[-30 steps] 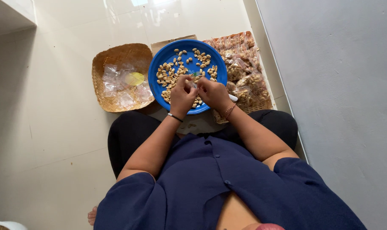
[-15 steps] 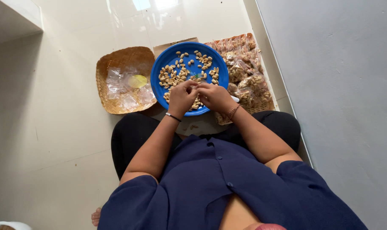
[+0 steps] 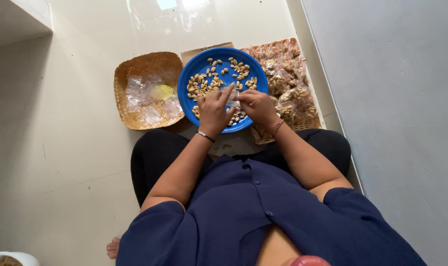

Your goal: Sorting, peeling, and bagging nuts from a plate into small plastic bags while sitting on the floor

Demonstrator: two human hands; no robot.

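On the pale floor, both hands (image 3: 236, 106) pinch a small clear bag (image 3: 232, 100) above the blue plate (image 3: 197, 69).

Plate (image 3: 199, 69) between basket (image 3: 135, 74) and packets (image 3: 288, 79)

Both hands (image 3: 236, 109) on a small clear bag (image 3: 232, 100) over blue plate (image 3: 194, 72)

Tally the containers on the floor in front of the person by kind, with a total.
Blue plastic plate holding loose peanuts: 1
Woven basket holding empty clear bags and a yellow lid: 1
Woven tray stacked with filled peanut bags, mostly hidden under them: 1
White bowl at the bottom left corner, partly cut off: 1
Total: 4
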